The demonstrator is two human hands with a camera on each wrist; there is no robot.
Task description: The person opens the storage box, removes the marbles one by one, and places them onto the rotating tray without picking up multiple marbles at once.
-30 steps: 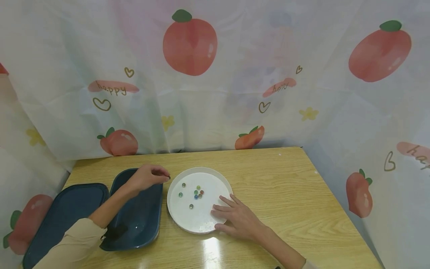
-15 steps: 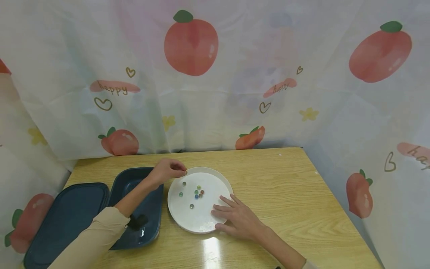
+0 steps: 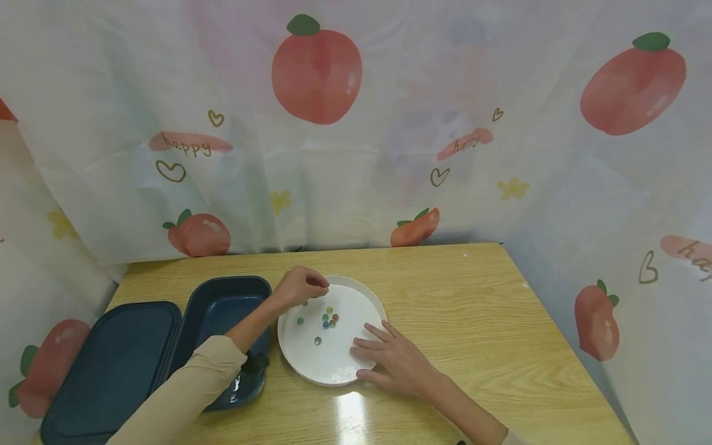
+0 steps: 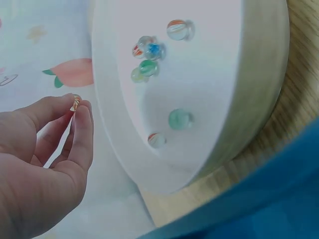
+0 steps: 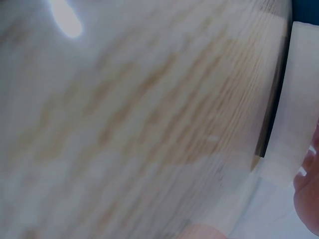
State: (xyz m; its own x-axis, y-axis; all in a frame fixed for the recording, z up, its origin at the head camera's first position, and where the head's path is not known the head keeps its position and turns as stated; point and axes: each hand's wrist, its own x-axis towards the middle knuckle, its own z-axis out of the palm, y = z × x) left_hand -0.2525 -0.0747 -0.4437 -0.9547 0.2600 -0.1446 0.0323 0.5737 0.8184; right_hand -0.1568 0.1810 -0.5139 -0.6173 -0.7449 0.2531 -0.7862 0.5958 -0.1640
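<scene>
My left hand (image 3: 300, 288) is over the far left rim of a round white tray (image 3: 303, 364). Between thumb and index finger it pinches a glass marble (image 4: 75, 103) with orange and white swirls. Several marbles lie in the tray: a green marble (image 4: 180, 119) stands apart, and a blue marble (image 4: 153, 51) sits in a small cluster near the middle. A clear marble (image 3: 317, 340) with an orange streak lies toward the front. My right hand (image 3: 397, 361) rests with spread fingers on the tray's right rim. In the right wrist view only its fingertips show at the edge.
A deep dark blue bin (image 3: 214, 303) stands left of the tray, partly behind the left forearm. Its flat blue lid (image 3: 111, 364) lies further left. Both are on a wooden table (image 3: 456, 296), with a fruit-print curtain (image 3: 356, 173) along its back.
My left hand has moved right, from above the blue bin to over the tray's far left rim, pinching the marble. The right hand and the marbles in the tray have stayed put.
</scene>
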